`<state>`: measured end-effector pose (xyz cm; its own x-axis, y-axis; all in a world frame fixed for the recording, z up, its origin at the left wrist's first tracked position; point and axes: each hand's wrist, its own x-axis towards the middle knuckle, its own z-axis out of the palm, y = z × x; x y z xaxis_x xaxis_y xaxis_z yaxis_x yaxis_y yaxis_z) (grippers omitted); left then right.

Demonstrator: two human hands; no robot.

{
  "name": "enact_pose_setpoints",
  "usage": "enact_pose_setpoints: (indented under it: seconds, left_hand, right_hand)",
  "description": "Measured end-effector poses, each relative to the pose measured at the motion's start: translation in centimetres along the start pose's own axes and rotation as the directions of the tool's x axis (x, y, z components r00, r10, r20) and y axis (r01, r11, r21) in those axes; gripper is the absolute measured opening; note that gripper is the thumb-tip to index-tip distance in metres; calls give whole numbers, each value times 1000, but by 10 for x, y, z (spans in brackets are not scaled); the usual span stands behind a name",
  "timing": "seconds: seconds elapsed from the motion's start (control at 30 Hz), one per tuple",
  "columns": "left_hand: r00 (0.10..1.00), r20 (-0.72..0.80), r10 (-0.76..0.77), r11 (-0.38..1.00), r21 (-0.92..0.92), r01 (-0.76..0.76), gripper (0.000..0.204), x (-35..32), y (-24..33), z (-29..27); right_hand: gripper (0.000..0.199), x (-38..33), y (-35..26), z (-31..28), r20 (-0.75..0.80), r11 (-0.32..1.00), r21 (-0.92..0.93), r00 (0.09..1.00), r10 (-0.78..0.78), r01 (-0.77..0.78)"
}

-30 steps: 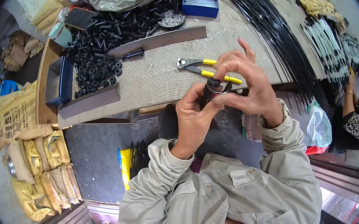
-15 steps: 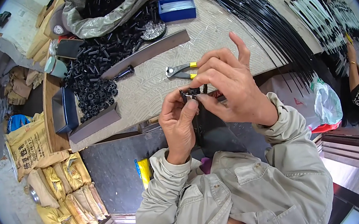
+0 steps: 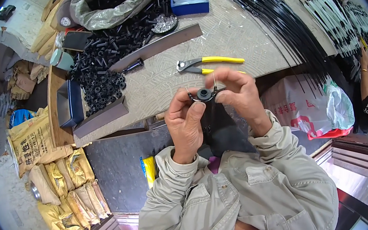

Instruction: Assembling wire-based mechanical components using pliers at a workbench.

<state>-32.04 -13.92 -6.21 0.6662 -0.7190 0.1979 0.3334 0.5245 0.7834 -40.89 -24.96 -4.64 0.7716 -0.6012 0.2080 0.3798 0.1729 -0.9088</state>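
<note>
In the head view, the left hand (image 3: 186, 123) and the right hand (image 3: 238, 93) meet near the table's near edge, fingers pinched shut on a small black round part (image 3: 204, 95) with thin wire ends sticking up either side; it sits between both thumbs. Just beyond on the table (image 3: 233, 32) lie yellow-handled pliers (image 3: 207, 62); far left, a heap of black parts (image 3: 105, 60); far right, black rods (image 3: 272, 9).
</note>
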Motion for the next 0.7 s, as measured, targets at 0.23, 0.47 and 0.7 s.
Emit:
enact_pose_setpoints:
  seconds: [0.23, 0.47, 0.7]
  left_hand:
    - [1000, -21, 13, 999, 50, -12, 23, -23, 28, -7]
    - [997, -44, 64, 990, 127, -58, 28, -45, 45, -19]
    - [998, 60, 33, 989, 140, -41, 26, -59, 56, -38]
  right_hand:
    - [10, -12, 10, 20, 251, 1000, -28, 968, -3, 11]
    - [19, -19, 18, 46, 288, 981, -124, 951, -109, 150]
    - [26, -23, 17, 59, 441, 987, -44, 883, 159, -155]
